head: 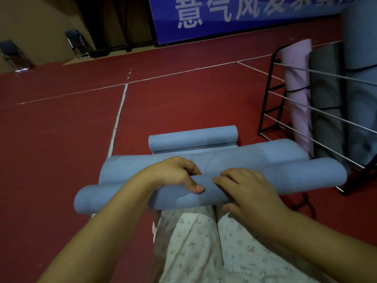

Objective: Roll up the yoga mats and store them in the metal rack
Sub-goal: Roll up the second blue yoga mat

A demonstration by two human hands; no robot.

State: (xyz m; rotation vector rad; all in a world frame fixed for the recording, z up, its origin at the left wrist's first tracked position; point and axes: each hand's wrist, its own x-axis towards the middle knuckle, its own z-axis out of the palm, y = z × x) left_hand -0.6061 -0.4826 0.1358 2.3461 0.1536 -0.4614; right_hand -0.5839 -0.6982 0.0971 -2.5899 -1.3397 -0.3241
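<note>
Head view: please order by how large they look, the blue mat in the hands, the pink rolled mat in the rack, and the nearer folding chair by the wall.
1. Blue mat, though it is nearest to the camera.
2. Pink rolled mat.
3. Folding chair, far away.

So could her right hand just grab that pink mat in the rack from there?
Probably not: the right hand grips the blue mat, and the pink mat stands behind the rack's bars, seemingly beyond reach.

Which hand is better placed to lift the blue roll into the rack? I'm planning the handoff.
Right, probably. The right hand grips the blue roll on the side nearer the metal rack; the left hand grips it on the far side.
</note>
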